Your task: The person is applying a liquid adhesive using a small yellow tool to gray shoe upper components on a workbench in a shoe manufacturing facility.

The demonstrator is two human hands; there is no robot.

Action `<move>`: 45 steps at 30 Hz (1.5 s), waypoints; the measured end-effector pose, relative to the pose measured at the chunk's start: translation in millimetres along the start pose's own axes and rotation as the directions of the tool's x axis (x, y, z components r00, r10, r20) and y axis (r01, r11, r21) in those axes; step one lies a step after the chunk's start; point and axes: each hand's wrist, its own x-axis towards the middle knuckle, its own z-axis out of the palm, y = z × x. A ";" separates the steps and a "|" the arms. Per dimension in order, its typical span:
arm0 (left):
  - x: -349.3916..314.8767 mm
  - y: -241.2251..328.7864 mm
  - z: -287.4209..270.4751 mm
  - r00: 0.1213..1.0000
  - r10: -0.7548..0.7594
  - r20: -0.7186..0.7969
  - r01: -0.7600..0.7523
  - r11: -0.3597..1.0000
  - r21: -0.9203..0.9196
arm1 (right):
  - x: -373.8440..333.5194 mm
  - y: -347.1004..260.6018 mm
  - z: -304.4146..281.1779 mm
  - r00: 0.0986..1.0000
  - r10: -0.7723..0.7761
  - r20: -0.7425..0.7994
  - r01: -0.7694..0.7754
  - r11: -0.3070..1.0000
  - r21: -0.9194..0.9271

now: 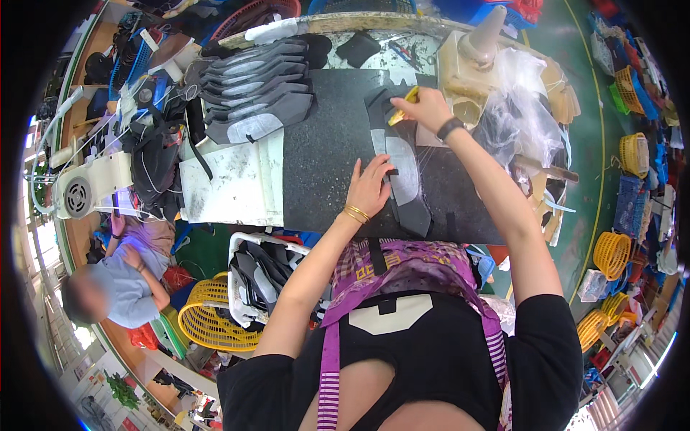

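A long, curved black-and-grey panel [407,176] lies flat on the dark work board [323,144], its length running away from the person, directly in front of the apron. The left hand [370,188] rests at the panel's left edge, fingers somewhat spread, the tips touching it near a small black tab. The right hand [425,109], above the panel's far end, has its fingers curled around a yellow-handled tool [396,117], pinching it against the thumb. Judged by its thin, sheet-like look and by the similar panels [248,129] overlapping at the left, the piece is probably light and flexible yet firm enough to hold its outline; it appears unlikely to break, though it could slide or crease under uneven pressure. Flat fingers along the long edge, clear of the tool, would steady it best; for lifting, both ends seem the sounder hold. The right hand and the tool cover part of the far end. The tool's working tip, and whether it meets the panel, cannot be made out; the left palm's underside is hidden, and the panel's thickness is hard to judge from above.
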 end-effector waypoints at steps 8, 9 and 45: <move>-5.6 -1.5 9.4 0.998 -0.017 -0.062 0.018 1.000 0.024 | -73.9 35.9 3.8 0.941 0.281 0.187 -0.321 0.917 0.236; -6.7 -2.8 10.3 0.998 -0.015 -0.068 0.017 1.000 0.021 | -88.3 33.3 2.3 0.879 0.338 0.336 -0.447 0.829 0.336; 70.4 -28.1 16.8 0.806 -0.479 0.348 0.591 0.621 -0.515 | -69.9 42.3 3.3 0.964 0.226 -0.140 -0.188 0.952 0.242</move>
